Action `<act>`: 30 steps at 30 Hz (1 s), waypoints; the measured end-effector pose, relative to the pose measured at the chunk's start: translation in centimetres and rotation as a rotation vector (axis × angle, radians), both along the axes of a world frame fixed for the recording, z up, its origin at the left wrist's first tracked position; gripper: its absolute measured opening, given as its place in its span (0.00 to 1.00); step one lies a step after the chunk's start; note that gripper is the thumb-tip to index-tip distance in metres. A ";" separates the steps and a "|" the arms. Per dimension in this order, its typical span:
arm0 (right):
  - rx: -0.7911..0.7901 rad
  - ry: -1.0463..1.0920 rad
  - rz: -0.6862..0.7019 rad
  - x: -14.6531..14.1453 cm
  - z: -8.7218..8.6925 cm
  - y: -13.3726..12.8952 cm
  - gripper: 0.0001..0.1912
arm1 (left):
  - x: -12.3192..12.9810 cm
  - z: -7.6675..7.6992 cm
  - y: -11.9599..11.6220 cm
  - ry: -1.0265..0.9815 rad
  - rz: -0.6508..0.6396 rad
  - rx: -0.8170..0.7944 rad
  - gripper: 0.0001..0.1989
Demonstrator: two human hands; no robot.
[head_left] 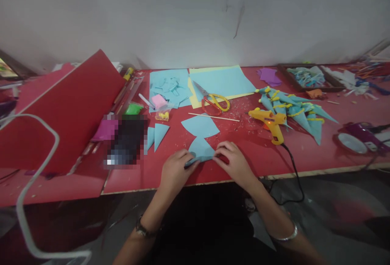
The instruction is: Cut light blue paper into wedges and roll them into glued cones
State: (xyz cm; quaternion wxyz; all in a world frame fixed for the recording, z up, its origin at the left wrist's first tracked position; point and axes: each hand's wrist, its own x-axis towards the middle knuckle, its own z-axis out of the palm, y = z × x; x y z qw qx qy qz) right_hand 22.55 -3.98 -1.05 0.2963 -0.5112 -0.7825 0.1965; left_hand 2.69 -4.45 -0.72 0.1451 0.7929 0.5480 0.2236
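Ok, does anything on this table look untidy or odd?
Yes: tiny pale scraps litter the red tabletop between the scissors and the yellow glue gun, strewn loose, whereas the blue offcuts lie together on a sheet.

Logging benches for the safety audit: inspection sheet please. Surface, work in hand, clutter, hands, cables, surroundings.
Surface: red tabletop, small scraps scattered around the scissors.
Work in hand: blue paper piece near the front edge; second cut piece just beyond.
Clutter: thin stick, yellow glue gun, yellow-trimmed blue cones, scrap tray, red board; pixelated dark item unidentifiable.
Left hand: holds the paper's near left edge.
Right hand: holds its near right corner.
Cables: black glue-gun cord hangs over the front edge; white cable or tube at left.
Surroundings: pale wall behind; other people, nothing seen.
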 end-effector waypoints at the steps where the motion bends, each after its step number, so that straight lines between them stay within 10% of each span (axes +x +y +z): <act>1: 0.002 -0.010 -0.005 -0.1 0.0 0.1 0.04 | 0.0 0.0 0.0 -0.018 0.010 0.001 0.08; 30: 0.002 -0.105 -0.061 -0.8 -0.1 0.2 0.07 | 0.1 0.1 1.0 0.178 0.208 -0.053 0.17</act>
